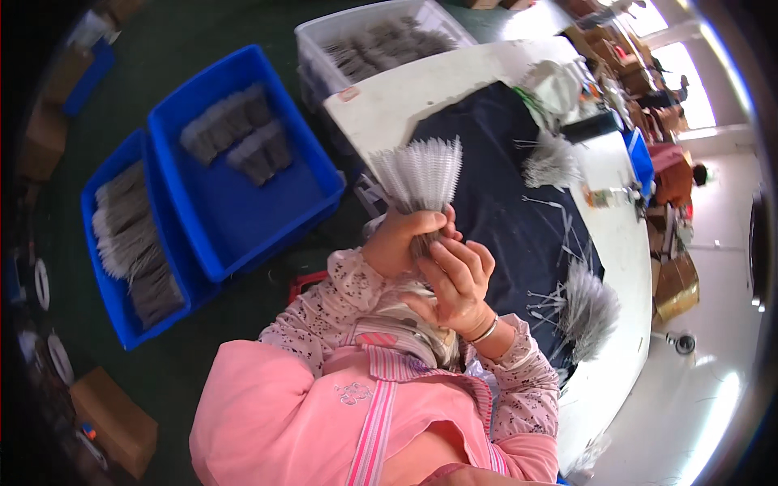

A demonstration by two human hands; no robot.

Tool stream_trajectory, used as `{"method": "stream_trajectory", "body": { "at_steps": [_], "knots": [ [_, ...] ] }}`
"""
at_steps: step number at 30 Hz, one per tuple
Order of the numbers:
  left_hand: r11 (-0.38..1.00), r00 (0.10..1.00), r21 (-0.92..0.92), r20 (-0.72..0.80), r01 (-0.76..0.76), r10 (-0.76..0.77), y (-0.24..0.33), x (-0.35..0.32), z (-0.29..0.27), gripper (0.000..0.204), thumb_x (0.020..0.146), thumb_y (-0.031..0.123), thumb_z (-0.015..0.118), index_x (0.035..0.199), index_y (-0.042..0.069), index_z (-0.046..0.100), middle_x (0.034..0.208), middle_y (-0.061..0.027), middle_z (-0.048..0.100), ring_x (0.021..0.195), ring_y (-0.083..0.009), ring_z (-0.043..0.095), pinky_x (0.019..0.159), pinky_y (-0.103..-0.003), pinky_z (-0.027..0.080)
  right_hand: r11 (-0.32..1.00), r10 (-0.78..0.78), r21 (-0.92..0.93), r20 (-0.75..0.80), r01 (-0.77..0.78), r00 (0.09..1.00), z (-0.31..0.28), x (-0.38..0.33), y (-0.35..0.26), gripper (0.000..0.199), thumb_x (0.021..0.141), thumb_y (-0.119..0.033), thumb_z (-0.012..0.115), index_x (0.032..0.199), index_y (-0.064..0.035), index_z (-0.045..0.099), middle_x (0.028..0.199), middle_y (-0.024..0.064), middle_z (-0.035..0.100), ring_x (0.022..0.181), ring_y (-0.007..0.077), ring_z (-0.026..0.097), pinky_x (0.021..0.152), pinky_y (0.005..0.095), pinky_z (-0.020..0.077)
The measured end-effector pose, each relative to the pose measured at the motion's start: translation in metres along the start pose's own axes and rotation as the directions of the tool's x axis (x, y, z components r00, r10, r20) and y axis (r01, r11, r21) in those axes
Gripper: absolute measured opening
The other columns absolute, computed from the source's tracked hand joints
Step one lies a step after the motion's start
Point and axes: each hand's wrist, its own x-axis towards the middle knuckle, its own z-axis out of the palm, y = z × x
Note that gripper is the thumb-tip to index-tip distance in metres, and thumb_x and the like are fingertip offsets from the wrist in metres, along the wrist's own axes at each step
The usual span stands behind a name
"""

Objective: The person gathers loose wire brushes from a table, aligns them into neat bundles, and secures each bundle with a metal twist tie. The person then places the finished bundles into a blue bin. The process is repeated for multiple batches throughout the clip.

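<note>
A fanned bunch of thin grey-white brushes (421, 172) stands upright in front of me, over the edge of a white table (421, 81) covered by a dark cloth (502, 194). My left hand (399, 243) is closed around the base of the bunch. My right hand (455, 279), with a bangle at the wrist, touches the same stems from below and the right, fingers curled on them. Pink patterned sleeves and a pink apron fill the lower frame.
Two blue crates (235, 211) (105, 259) with rows of grey brushes stand on the dark floor at left. A clear bin (324, 40) of brushes sits behind the table. Loose brush piles (587, 312) (551, 162) lie on the cloth. Cardboard boxes (113, 421) stand around.
</note>
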Motion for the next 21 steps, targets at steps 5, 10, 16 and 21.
{"method": "stream_trajectory", "body": {
  "at_steps": [5,10,16,21],
  "knots": [
    [0.917,0.918,0.114,-0.069,-0.382,0.391,0.075,-0.045,-0.112,0.014,0.083,0.014,0.054,0.081,0.000,0.056,0.081,-0.0074,0.057,0.072,-0.0166,0.059,0.073,-0.030,0.048,0.969,-0.122,0.230,0.117,0.093,0.986,0.065,0.072,0.019,0.031,0.060,-0.034,0.070,0.078,-0.0097,0.064,0.091,0.0017,0.060,0.096,0.0265,0.052,0.084,0.0487,0.0392],
    [0.848,0.775,0.127,-0.355,-0.514,0.523,0.145,-0.115,-0.193,0.018,0.082,0.014,0.062,0.090,0.000,0.055,0.084,-0.0057,0.055,0.072,-0.0145,0.057,0.070,-0.033,0.050,0.984,-0.001,0.179,0.082,-0.014,0.997,0.168,0.116,0.102,0.034,0.074,-0.022,0.074,0.101,-0.0032,0.065,0.100,0.0117,0.066,0.098,0.0316,0.059,0.085,0.0380,0.0463],
    [0.855,0.452,0.382,-0.731,-0.350,0.511,0.164,-0.126,-0.290,0.017,0.076,0.013,0.070,0.085,0.003,0.060,0.074,-0.0071,0.060,0.063,-0.0168,0.060,0.060,-0.033,0.053,0.988,-0.051,0.155,0.214,0.017,0.975,0.221,0.154,0.115,0.050,0.074,-0.028,0.065,0.114,0.0019,0.061,0.116,0.0235,0.059,0.106,0.0390,0.057,0.091,0.0444,0.0451],
    [0.875,0.206,0.465,-0.850,-0.137,0.484,0.185,-0.105,-0.404,0.040,0.061,0.001,0.076,0.096,-0.001,0.058,0.078,-0.0110,0.062,0.059,-0.0229,0.061,0.051,-0.035,0.051,0.999,0.025,0.031,0.300,-0.036,0.954,0.244,0.134,0.121,0.058,0.083,-0.039,0.059,0.132,-0.0096,0.050,0.140,0.0102,0.045,0.133,0.0318,0.034,0.109,0.0452,0.0231]
  ]
}}
